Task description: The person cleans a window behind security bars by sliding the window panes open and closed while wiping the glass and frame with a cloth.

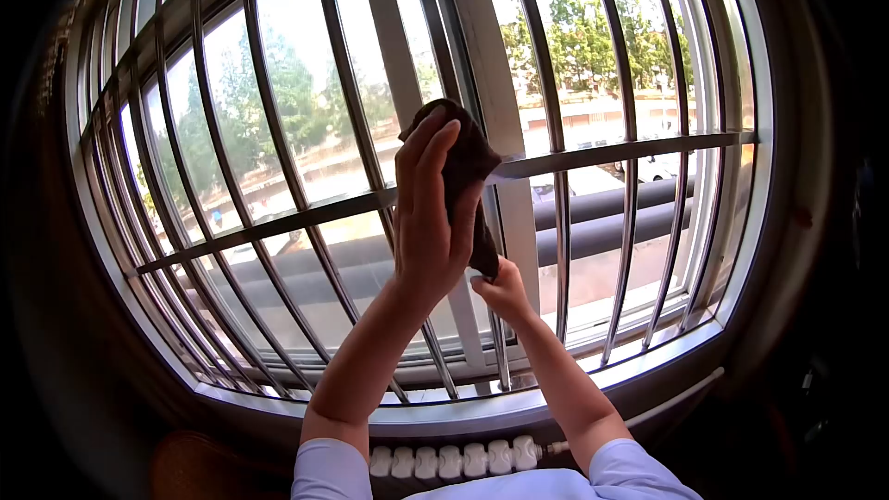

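Observation:
A dark brown cloth [470, 153] is folded around an upright metal bar near the middle of the window grille, where the crossbar [593, 158] passes. My left hand [428, 199] grips the cloth from the left, its fingers pointing up along it and its thumb on the right side. Lower down, my right hand [505, 289] is closed at the hanging bottom end of the cloth, close to the upright bars. What lies under the cloth is hidden.
Shiny vertical bars [262, 83] span the whole window in front of sliding panes with a white frame [491, 46]. Below the sill [463, 417] stands a white radiator [449, 461], with a pale pipe [681, 395] running off right. Trees and parked cars show outside.

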Demonstrator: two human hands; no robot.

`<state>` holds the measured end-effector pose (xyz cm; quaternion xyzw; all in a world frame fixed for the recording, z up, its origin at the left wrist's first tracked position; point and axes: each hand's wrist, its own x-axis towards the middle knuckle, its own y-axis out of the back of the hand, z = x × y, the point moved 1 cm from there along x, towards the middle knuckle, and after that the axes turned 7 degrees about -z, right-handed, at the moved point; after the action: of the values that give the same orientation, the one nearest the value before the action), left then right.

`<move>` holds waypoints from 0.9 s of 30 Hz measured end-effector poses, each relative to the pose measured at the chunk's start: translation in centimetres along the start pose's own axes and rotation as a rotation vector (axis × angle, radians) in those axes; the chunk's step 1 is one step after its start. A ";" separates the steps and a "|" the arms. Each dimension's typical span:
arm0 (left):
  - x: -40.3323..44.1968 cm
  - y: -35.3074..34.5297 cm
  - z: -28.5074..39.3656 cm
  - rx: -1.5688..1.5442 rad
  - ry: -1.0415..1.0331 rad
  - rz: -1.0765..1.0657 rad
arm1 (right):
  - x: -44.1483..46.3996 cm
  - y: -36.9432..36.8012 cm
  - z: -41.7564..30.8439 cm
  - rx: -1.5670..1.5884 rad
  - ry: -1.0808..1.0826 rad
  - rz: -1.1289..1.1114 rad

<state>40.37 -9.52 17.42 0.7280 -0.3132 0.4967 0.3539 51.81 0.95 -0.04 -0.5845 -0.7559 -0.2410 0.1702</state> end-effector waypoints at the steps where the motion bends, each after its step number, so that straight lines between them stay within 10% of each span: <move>1: 2.1 -1.5 -0.2 0.015 -0.028 -0.022 | 0.5 0.3 0.8 0.141 0.180 -0.111; 3: 6.8 -4.8 -1.7 0.093 -0.138 -0.040 | -1.1 1.3 -0.7 0.035 0.029 -0.134; 7: 15.1 -9.8 -7.1 0.360 -0.163 0.142 | -5.3 6.3 -5.2 -0.661 0.748 0.390; 19: 29.7 -13.1 -16.4 0.744 0.046 -0.126 | -2.7 15.6 -2.4 -1.021 0.611 0.530; 24: 35.1 -10.8 -19.6 1.090 0.033 0.668 | -2.0 16.1 -0.8 -0.967 0.601 0.478; 27: 37.2 -9.6 -20.8 0.849 0.200 0.440 | -1.6 15.9 -0.1 -0.807 0.519 0.481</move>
<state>49.26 9.10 55.88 0.6733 -0.1940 0.7110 -0.0590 67.57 2.75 1.82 -0.6813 -0.3808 -0.6033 0.1638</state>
